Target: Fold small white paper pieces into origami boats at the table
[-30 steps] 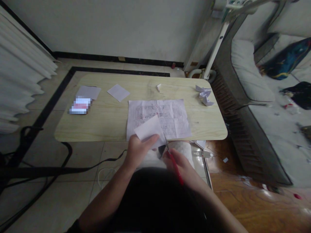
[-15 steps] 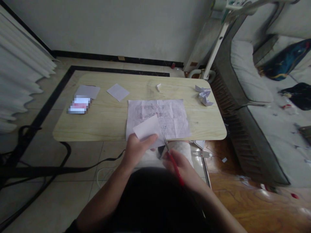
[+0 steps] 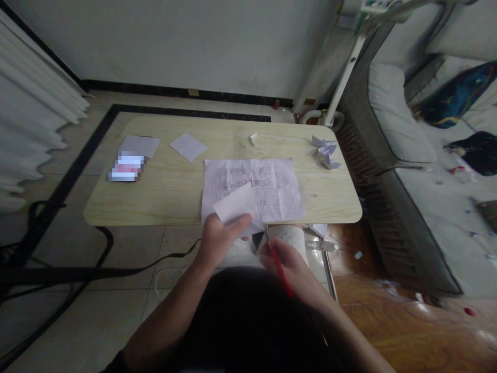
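My left hand [image 3: 221,233] grips a white sheet of paper [image 3: 236,203] by its lower edge, thumb on top. In my right hand [image 3: 287,259] is a pair of scissors with red handles [image 3: 280,272]. Their metal blades reach up to the right edge of the held paper; whether they are apart or closed cannot be made out. Beneath the held paper, a creased printed sheet [image 3: 277,181] lies at the front edge of the table [image 3: 163,202].
A white paper square [image 3: 188,147] lies at the back left. Beside more paper [image 3: 144,146] is a phone with a blurred screen [image 3: 126,168]. A small paper scrap [image 3: 253,139] sits at the back, folded paper pieces [image 3: 327,154] at the right. A grey sofa [image 3: 423,207] stands beyond.
The scissor blades look closer together along the right edge of the paper. Both hands have stayed nearly in place.
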Available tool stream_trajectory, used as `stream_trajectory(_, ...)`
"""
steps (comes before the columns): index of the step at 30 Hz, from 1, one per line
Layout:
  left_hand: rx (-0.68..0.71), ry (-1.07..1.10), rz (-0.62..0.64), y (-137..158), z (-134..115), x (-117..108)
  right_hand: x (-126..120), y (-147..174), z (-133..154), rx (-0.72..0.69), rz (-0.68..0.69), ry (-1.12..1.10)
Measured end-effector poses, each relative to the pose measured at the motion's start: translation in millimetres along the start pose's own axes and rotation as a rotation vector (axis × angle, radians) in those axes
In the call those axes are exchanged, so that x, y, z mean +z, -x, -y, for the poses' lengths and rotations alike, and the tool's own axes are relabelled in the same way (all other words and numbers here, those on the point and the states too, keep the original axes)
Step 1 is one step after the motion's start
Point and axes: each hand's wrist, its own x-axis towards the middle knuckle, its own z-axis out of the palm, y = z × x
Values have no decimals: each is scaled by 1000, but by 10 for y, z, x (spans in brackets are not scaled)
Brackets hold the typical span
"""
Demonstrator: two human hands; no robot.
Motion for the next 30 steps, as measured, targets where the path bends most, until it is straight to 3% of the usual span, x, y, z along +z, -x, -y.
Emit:
stream_trajectory(19,-10,0,17,-14,48,-14,37,-17,-31,11,-16,-92)
stream_trajectory(30,-28,30,36,-6,28,-27,66,2,-56,85,-7,-126)
